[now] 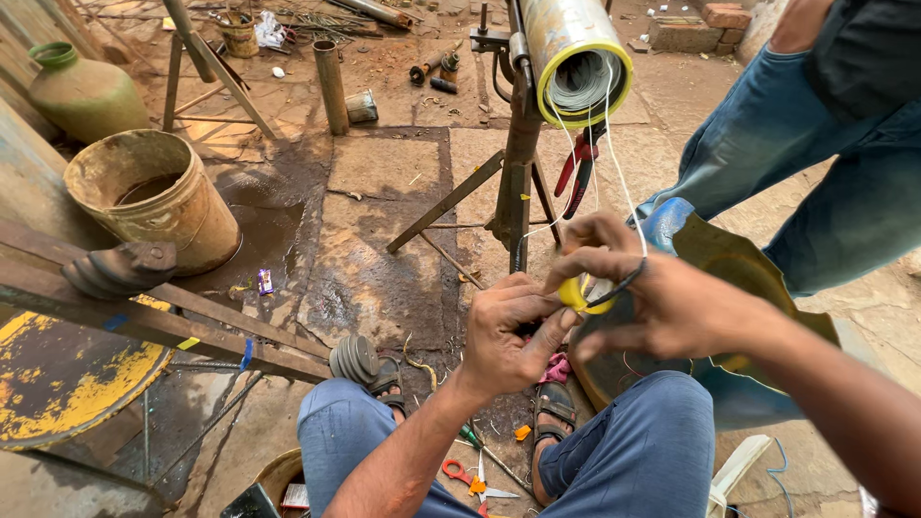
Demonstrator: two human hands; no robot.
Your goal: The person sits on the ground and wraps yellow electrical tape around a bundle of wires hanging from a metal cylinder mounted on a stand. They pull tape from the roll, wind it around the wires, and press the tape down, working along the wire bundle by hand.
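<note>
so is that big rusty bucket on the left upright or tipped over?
Upright. The bucket stands on the wet ground with its open mouth facing up, and dark liquid sits low inside it.

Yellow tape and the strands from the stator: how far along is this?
Done: white strands already hang out of the yellow-rimmed cylinder down to the hands. In hand: the left hand and right hand pinch a yellow tape roll and a black wire where the strands meet. Left: the strands above look bare and loose; pliers hang unused on the stand.

Left hand [508, 336] and right hand [662, 302] pinch yellow tape roll [576, 294]; white strings [614, 153] rise to cylinder [574, 58]
</note>
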